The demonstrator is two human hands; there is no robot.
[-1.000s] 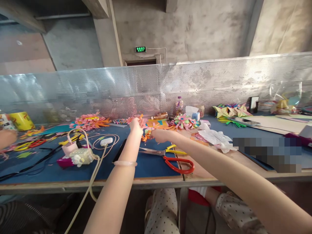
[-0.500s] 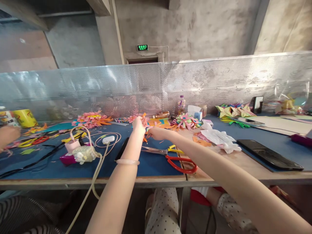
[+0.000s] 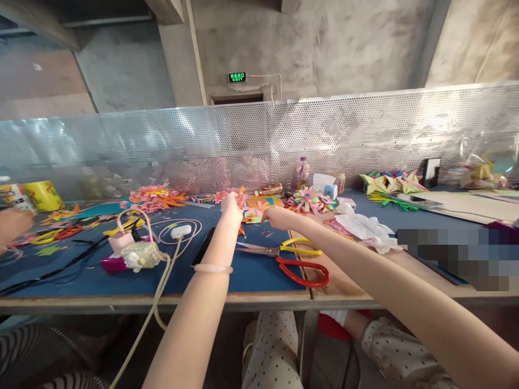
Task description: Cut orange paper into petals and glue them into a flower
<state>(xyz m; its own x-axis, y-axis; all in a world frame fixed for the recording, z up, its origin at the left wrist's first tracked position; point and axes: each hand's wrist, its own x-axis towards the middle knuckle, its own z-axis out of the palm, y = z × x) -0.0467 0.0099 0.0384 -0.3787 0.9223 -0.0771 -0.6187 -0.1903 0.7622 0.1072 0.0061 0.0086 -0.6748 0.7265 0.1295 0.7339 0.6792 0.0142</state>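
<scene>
My left hand point(image 3: 231, 207) is stretched out over the blue mat point(image 3: 121, 273) and pinches a small orange paper piece point(image 3: 241, 190) at its fingertips. My right hand point(image 3: 275, 215) reaches forward just right of it, fingers curled down over a pile of coloured paper pieces point(image 3: 259, 204); whether it holds any is hidden. A small orange scrap point(image 3: 241, 231) lies on the mat below the hands. Red-handled scissors point(image 3: 298, 270) and yellow-handled scissors point(image 3: 298, 246) lie under my right forearm.
Paper flowers point(image 3: 152, 198), a folded flower cluster point(image 3: 310, 201), a bottle point(image 3: 300, 173) and white tissue point(image 3: 365, 227) lie along the perforated metal screen point(image 3: 365, 135). A charger with cables point(image 3: 135, 254) sits left. Another person's hand point(image 3: 12, 224) is at the far left.
My right hand has moved a little right and farther onto the paper pile. The left hand has stayed nearly still, still pinching the orange piece.
</scene>
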